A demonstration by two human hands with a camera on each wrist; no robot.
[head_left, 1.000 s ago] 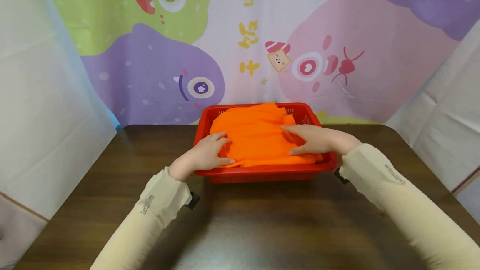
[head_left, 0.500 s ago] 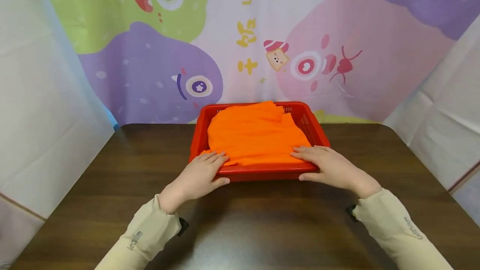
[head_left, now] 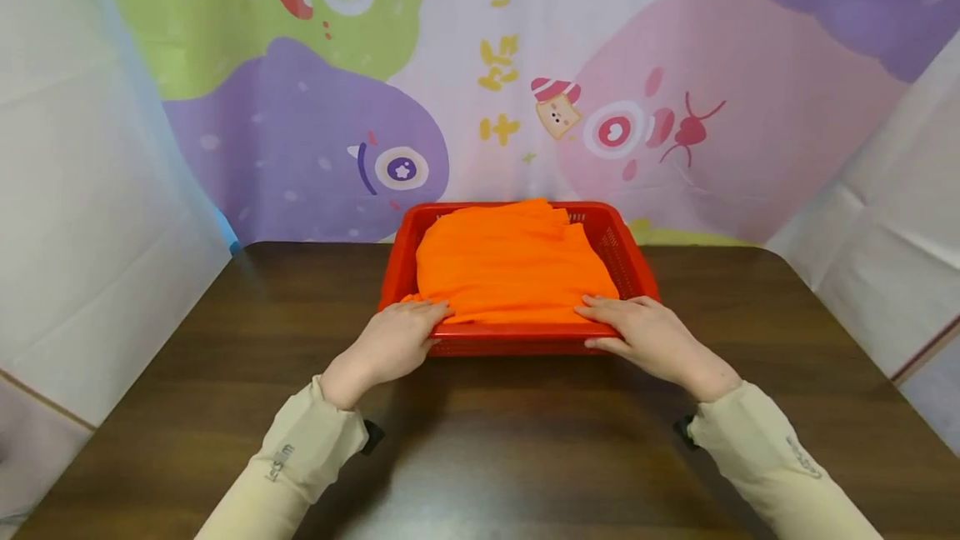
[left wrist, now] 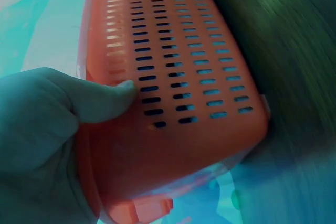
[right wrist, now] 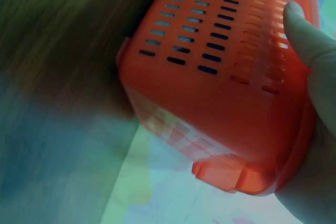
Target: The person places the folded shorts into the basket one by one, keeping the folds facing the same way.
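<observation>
A red plastic basket (head_left: pixel 517 340) with slotted walls stands at the back of the table, and a folded orange cloth (head_left: pixel 517 265) lies in it. My left hand (head_left: pixel 393 340) grips the basket's front left corner, fingers over the rim beside the cloth. In the left wrist view its thumb (left wrist: pixel 105 100) presses the slotted outer wall. At the front right corner, my right hand (head_left: pixel 656 340) holds the rim the same way. The right wrist view shows that thumb (right wrist: pixel 302 32) against the outside wall. The inner fingertips are hidden in both wrist views.
The dark wood table (head_left: pixel 517 457) extends in front of the basket and to both sides. Directly behind the basket hangs a cartoon-printed curtain (head_left: pixel 315 148). White cloth panels (head_left: pixel 97 190) border the table on the left and right.
Both hands have come off the orange cloth, back to the front corners, and now grip the basket's rim. Over the last half second, the basket has stayed nearly in place.
</observation>
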